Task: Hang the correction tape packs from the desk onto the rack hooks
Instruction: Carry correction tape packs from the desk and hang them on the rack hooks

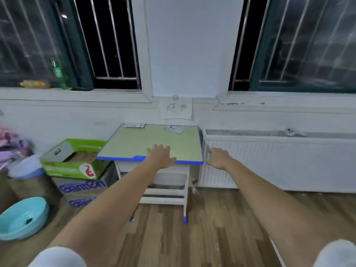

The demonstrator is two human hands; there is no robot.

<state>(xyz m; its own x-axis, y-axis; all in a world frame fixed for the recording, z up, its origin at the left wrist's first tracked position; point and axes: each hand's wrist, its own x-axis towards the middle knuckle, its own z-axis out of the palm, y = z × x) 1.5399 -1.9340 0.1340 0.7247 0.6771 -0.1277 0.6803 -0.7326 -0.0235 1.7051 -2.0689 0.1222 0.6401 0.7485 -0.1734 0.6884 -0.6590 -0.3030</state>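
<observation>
Both arms reach out from the bottom of the frame toward a small worktop (134, 143) with a pale green top and blue edging, standing against the white wall at centre. The left hand (160, 156) lies flat over the near edge of the worktop, fingers straight and spread, holding nothing. The right hand (218, 158) hangs just off the worktop's right corner, in front of the white radiator (279, 160); its fingers droop loosely curled and it grips nothing.

At the far edge of the worktop, right of centre, sits a small whitish packet that may be a correction tape pack (174, 129), though the picture is too blurred to be sure. A flat white item (134, 125) lies at the far left edge; what it is cannot be made out.

A paper note (177, 108) hangs on the wall above the worktop. At the left of the frame, a green cardboard box (75, 160) rests on stacked cartons beside the worktop, and a light blue basin (21, 218) sits in the lower left. A green bottle (57, 74) stands on the windowsill in the upper left.
</observation>
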